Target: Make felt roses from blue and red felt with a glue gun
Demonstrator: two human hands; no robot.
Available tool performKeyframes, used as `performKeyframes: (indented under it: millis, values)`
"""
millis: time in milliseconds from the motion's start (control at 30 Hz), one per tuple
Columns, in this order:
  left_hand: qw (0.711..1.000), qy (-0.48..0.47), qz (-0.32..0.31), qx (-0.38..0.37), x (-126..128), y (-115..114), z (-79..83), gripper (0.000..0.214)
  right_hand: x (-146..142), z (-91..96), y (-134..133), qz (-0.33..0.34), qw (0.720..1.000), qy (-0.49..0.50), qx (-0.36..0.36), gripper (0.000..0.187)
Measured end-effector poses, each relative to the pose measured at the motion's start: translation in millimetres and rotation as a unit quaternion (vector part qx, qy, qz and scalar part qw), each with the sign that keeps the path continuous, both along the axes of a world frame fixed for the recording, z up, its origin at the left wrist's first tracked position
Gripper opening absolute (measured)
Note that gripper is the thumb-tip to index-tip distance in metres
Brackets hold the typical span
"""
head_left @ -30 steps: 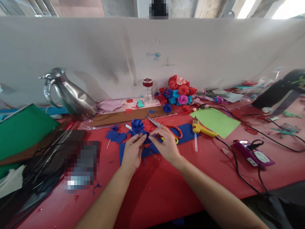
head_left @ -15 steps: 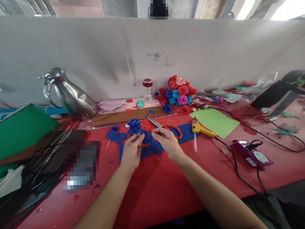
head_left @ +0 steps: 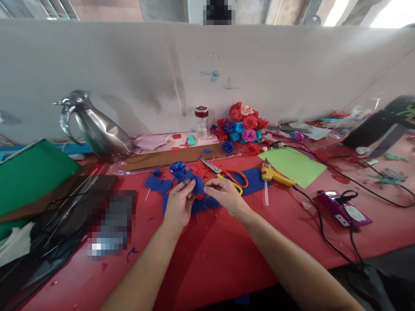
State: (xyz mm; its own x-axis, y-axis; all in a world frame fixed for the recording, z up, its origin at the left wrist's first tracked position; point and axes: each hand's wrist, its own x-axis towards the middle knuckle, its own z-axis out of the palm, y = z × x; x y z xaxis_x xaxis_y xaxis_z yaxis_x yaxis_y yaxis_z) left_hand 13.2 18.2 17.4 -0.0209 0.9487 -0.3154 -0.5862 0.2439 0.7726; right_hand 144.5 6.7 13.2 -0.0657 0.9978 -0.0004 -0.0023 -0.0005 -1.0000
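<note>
Red table (head_left: 201,263) | left hand (head_left: 177,203): blue flower (head_left: 177,170) shifted left | right hand (head_left: 227,198) lower

On the table (head_left: 207,268), scissors (head_left: 215,169) lie right of the held flower (head_left: 178,171); glue gun (head_left: 275,175) farther right; jar (head_left: 201,122) behind, between jug (head_left: 100,129) and bouquet (head_left: 249,122).

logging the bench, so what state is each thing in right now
blue paper rose: held by the left hand
right hand: fingertips close to the rose, grip unclear
steel scissors with orange and yellow handles: lying down, unheld
yellow plastic glue gun: lying on its side
clear cylindrical jar: standing, red lid on
shiny steel jug: standing
lime-green paper sheet: lying flat
</note>
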Motion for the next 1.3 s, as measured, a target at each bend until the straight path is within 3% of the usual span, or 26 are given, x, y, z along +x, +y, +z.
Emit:
performKeyframes:
  millis: [400, 667, 867, 1000, 1133, 1300]
  values:
    - [1.0, -0.006, -0.016, 0.009, 1, -2, 0.1, 0.039, -2, -0.6, -1, 0.017, 1.0, -0.018, 0.004, 0.014]
    - [1.0, -0.002, -0.012, 0.002, 2, -2, -1.8, 0.041, -4, -3.2, -1, -0.012, 0.999, -0.024, 0.035, 0.018]
    - [0.999, 0.026, 0.01, 0.046, 1, -3, -0.4, 0.037, 2, -6.8, 2, -0.102, 0.989, -0.085, 0.064, 0.013]
    - [0.998, 0.039, -0.017, 0.036, 1, -4, -1.0, 0.032, 2, -4.1, -4, -0.176, 0.939, -0.24, 0.174, 0.018]
    - [0.998, 0.037, -0.038, 0.021, 3, -5, -2.6, 0.036, -2, -4.8, -12, -0.132, 0.863, -0.401, 0.277, 0.032]
    - [0.999, 0.028, -0.039, 0.022, 4, -6, -0.4, 0.038, -2, -4.0, -15, -0.108, 0.806, -0.5, 0.298, 0.038]
